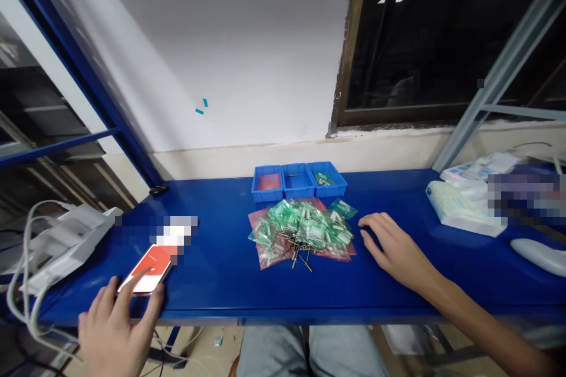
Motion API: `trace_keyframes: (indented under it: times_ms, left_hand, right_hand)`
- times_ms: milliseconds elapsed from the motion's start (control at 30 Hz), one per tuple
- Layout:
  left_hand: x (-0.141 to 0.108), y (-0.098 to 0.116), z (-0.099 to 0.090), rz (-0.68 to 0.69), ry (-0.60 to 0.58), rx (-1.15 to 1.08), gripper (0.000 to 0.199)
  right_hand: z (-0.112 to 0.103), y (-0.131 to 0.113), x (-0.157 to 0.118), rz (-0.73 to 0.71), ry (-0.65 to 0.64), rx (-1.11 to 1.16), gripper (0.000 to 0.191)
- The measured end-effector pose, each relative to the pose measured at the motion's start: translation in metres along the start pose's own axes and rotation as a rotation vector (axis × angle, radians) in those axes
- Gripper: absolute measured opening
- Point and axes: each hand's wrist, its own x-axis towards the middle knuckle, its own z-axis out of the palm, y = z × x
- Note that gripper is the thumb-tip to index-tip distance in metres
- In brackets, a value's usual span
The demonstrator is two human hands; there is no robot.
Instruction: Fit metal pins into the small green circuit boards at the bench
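My left hand [118, 321] is at a phone [152, 265] lying on the blue table, fingers spread, one fingertip over its lit red and white screen. On the table's right half rests my right hand [393, 247], its fingers loosely stretched out and nothing in them. Just left of those fingers lies a heap of small green-tinted clear bags [305, 221] with white and metal pieces inside. Pinkish-red bags [269, 256] stick out beneath the heap. Several loose screw-like metal pieces [303, 256] poke out at its front.
Three joined blue bins [298, 179] stand behind the heap; the left one holds pink bags, the right one green bags. White devices with cables [73, 247] sit at the left edge. An open white packet [464, 206] and a pale rounded object [539, 254] lie on the right.
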Motion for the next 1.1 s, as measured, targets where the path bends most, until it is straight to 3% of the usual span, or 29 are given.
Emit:
trace_keyframes:
  times_ms: [133, 567, 1100]
  left_hand:
    - [0.0, -0.003, 0.002, -0.037, 0.033, 0.055, 0.049]
    - [0.001, 0.022, 0.001, -0.12, 0.167, -0.023, 0.054]
    - [-0.002, 0.018, 0.006, -0.124, 0.162, -0.021, 0.063]
  right_hand:
    - [0.002, 0.001, -0.001, -0.022, -0.016, 0.012, 0.012]
    - [-0.002, -0.007, 0.0, -0.026, 0.014, -0.033, 0.019]
    - [0.001, -0.008, -0.002, 0.023, 0.024, -0.119, 0.018]
